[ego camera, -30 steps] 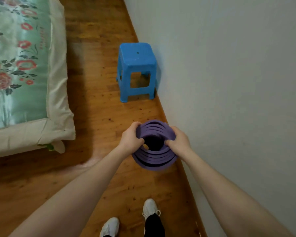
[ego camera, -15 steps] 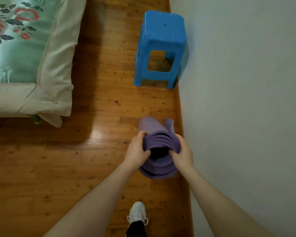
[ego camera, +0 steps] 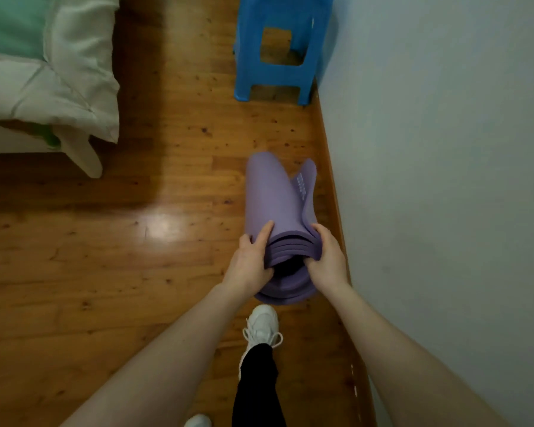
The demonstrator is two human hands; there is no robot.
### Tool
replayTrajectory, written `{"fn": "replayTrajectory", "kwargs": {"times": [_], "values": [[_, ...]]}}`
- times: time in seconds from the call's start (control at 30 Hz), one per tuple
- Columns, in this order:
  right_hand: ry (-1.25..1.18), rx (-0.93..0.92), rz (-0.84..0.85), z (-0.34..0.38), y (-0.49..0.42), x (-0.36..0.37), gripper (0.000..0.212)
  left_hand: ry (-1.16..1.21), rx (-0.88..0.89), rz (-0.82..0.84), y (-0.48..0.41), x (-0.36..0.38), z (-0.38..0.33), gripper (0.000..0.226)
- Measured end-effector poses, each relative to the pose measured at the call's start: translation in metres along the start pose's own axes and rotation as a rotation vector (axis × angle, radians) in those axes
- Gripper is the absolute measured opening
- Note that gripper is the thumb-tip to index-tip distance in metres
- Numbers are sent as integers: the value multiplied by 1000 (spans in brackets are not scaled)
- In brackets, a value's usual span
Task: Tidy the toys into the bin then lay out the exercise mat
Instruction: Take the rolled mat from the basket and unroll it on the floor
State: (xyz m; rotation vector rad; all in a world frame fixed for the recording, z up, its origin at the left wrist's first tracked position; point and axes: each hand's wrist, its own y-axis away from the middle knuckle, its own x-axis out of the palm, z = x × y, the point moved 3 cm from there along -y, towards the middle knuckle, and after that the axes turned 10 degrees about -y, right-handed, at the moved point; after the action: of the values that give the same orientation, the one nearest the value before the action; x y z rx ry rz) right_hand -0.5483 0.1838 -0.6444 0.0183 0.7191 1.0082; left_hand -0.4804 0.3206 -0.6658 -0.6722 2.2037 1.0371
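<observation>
Head view: a rolled purple mat (ego camera: pixel 278 195) is held by its near end between both hands, above the wooden floor (ego camera: pixel 105 257) and close beside the wall (ego camera: pixel 444 149). The left hand (ego camera: pixel 249 262) is closed on the roll's left edge, fingers laid over the layered rim; the right hand (ego camera: pixel 327 260) is closed on the right edge. The roll's open core is seen between them, and its far end points toward a blue stool (ego camera: pixel 278 47) standing against the wall. A bed (ego camera: pixel 43 72) is seen at upper left. A white shoe (ego camera: pixel 261 326) is planted below the mat.
</observation>
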Motion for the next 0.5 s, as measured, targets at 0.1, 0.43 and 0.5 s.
{"fn": "replayTrajectory", "kwargs": {"times": [0.1, 0.43, 0.5], "values": [[8, 13, -19, -40, 31, 21, 53, -64, 38, 4, 21, 44, 24, 90], [-63, 70, -112, -216, 82, 89, 62, -223, 261, 76, 8, 177, 84, 73], [-106, 56, -124, -253, 87, 103, 62, -286, 329, 88, -1, 207, 90, 73]]}}
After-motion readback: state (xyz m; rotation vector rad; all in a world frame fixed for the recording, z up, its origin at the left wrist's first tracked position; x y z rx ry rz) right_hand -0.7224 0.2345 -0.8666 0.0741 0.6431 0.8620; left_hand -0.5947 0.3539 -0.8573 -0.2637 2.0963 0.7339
